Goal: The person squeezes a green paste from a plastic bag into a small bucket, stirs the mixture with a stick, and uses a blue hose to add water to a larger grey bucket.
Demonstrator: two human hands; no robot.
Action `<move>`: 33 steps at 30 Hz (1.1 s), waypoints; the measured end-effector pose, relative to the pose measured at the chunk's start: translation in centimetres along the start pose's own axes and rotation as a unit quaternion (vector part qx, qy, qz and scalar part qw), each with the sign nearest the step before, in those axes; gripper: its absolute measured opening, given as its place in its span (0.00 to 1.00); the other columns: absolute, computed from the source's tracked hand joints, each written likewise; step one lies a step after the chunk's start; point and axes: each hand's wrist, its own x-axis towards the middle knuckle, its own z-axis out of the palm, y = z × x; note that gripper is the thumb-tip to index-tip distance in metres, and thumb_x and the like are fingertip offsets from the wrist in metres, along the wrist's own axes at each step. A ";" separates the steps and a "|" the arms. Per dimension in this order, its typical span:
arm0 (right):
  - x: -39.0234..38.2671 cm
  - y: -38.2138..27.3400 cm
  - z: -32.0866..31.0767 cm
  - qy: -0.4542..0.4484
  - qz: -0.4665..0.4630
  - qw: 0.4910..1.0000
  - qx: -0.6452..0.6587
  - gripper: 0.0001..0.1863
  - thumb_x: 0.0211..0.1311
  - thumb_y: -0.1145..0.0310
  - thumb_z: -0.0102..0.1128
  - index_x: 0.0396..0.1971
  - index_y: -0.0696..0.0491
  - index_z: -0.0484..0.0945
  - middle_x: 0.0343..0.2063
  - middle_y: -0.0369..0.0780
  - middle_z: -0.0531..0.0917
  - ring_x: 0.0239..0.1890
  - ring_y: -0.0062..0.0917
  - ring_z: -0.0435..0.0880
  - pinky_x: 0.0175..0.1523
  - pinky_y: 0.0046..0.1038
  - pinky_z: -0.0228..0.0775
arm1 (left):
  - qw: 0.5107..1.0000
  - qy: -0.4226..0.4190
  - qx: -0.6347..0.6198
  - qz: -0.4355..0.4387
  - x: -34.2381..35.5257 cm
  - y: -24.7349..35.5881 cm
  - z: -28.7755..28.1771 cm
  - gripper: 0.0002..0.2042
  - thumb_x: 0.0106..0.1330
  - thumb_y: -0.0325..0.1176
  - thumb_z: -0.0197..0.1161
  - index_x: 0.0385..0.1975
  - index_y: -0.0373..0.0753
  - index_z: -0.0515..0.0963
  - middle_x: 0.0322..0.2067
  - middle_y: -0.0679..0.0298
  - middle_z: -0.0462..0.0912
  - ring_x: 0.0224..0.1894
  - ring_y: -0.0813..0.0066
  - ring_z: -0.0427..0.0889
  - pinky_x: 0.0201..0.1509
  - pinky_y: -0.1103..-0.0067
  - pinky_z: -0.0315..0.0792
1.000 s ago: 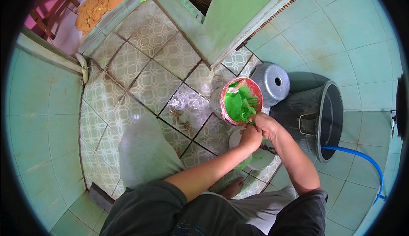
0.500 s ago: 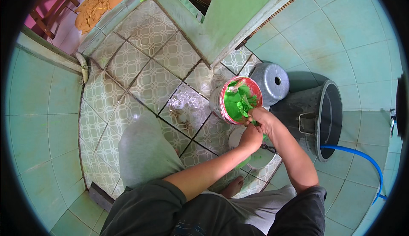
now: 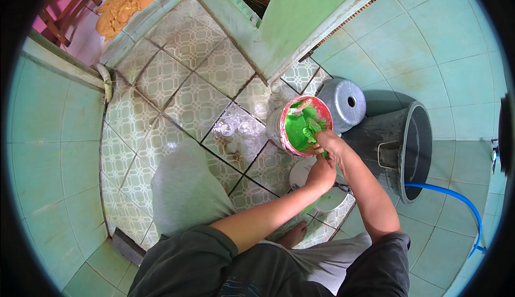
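Note:
A white bucket [image 3: 274, 127] with a red, paint-smeared rim stands in front of me, bright green inside. At its near right rim, my right hand [image 3: 328, 140] is closed on a crumpled, wet-looking bright green cloth [image 3: 311, 130], partly inside the bucket. My left hand [image 3: 322, 171] is closed just below, against the right hand; more green shows between the two. What the left fingers grip is mostly hidden, but it seems to be the cloth's lower end. Under my hands is a whitish pail [image 3: 299, 175], largely covered by my forearms.
An upturned grey metal pot [image 3: 341, 102] sits behind the bucket. Right of it, a large dark grey tub [image 3: 375, 141] lies on its side, a blue hose [image 3: 456, 191] at its mouth. A wet, foamy patch [image 3: 236, 130] marks the tiles. An orange cloth [image 3: 124, 10] lies beyond the doorway.
The green cloth is more bunched up at my right hand, its flat spread folds gathered. Both hands have shifted slightly and sit closer together.

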 end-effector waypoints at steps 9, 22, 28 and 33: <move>-0.8 1.0 -2.0 -0.048 0.017 0.999 0.016 0.08 0.57 0.68 0.52 0.28 0.57 0.77 0.24 0.41 0.78 0.16 0.24 0.71 0.19 0.27 0.61 | 0.999 -0.006 0.033 -0.003 0.5 0.2 -0.3 0.17 0.69 0.39 0.45 0.42 0.27 0.69 0.30 0.38 0.80 0.37 0.39 0.80 0.39 0.52 0.73; 1.4 3.7 -1.1 0.003 -0.053 0.996 -0.068 0.19 0.64 0.65 0.41 0.34 0.65 0.78 0.25 0.44 0.80 0.24 0.27 0.77 0.29 0.34 0.70 | 0.997 -0.004 0.068 0.041 -0.6 1.2 -0.9 0.16 0.70 0.35 0.45 0.37 0.25 0.72 0.37 0.34 0.76 0.41 0.38 0.78 0.43 0.55 0.72; 2.1 1.5 -0.7 0.008 -0.044 0.982 -0.182 0.21 0.64 0.62 0.40 0.30 0.64 0.78 0.24 0.47 0.80 0.26 0.32 0.77 0.35 0.37 0.68 | 0.993 0.017 0.070 0.091 -0.3 0.1 -0.6 0.15 0.69 0.35 0.45 0.34 0.25 0.70 0.29 0.36 0.77 0.34 0.38 0.79 0.38 0.53 0.73; 2.8 1.2 -0.3 0.006 -0.065 0.978 -0.198 0.21 0.66 0.59 0.38 0.29 0.62 0.73 0.18 0.42 0.73 0.17 0.31 0.73 0.24 0.36 0.69 | 0.991 0.035 0.079 0.101 -0.1 -0.3 -0.6 0.15 0.68 0.35 0.45 0.34 0.25 0.69 0.23 0.39 0.78 0.29 0.39 0.80 0.34 0.53 0.74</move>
